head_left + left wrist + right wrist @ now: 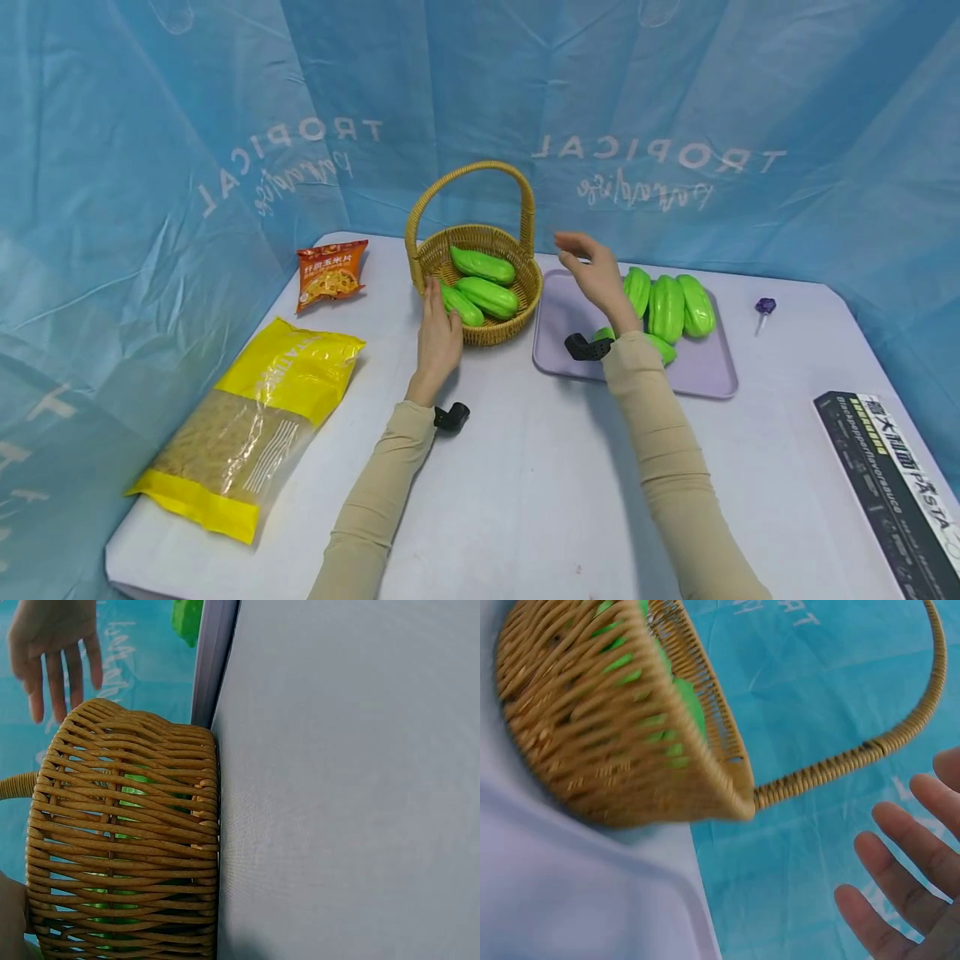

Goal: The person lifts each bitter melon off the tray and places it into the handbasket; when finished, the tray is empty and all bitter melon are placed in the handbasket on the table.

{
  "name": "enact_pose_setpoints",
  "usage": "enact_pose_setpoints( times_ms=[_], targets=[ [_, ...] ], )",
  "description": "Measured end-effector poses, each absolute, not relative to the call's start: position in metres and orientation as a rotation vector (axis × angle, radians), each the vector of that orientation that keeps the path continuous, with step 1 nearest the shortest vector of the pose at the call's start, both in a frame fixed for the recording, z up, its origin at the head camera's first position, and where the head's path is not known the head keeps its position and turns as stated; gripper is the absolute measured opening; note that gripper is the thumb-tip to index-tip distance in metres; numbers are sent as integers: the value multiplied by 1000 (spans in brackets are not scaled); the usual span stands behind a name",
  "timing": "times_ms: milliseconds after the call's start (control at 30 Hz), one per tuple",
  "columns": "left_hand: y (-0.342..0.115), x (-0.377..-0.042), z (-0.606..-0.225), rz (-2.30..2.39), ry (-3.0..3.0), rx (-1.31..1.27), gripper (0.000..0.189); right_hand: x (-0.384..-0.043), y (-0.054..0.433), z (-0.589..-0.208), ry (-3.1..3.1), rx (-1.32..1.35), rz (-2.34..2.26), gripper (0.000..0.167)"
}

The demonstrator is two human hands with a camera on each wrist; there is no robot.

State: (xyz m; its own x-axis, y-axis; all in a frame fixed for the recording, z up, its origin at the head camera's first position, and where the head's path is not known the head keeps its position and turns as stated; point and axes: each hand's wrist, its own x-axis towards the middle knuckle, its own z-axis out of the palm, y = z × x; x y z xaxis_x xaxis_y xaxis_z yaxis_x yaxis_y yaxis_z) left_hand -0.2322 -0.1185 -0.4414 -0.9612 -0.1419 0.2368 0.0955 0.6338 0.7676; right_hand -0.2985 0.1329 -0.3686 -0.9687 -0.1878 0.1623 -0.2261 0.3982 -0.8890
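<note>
A wicker basket [491,333] with a tall hoop handle holds several glossy green, elongated ridged fruits [486,297]. My left hand [438,337] is at the basket's near left rim, fingers extended and touching it. In the left wrist view the woven wall fills the left side, with only a piece of that hand showing. My right hand [596,271] is raised to the right of the basket, above a lilac tray [558,342]. Its fingers are spread and hold nothing in the right wrist view. More green fruits [666,308] lie on the tray, one partly hidden by my right wrist.
An orange snack bag [330,273] and a large yellow pasta bag [251,421] lie on the left of the white table [517,500]. On the right are a purple lollipop [765,307] and a black-and-white pasta box [888,492]. Blue curtains stand behind.
</note>
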Motion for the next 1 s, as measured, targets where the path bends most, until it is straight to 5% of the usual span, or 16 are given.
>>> enact_pose_setpoints(
  times_ms=[1000],
  targets=[
    [-119,-232,-442,-1227,-2594,43,61,-238,216,-416,-2873,423,1345,42]
  ],
)
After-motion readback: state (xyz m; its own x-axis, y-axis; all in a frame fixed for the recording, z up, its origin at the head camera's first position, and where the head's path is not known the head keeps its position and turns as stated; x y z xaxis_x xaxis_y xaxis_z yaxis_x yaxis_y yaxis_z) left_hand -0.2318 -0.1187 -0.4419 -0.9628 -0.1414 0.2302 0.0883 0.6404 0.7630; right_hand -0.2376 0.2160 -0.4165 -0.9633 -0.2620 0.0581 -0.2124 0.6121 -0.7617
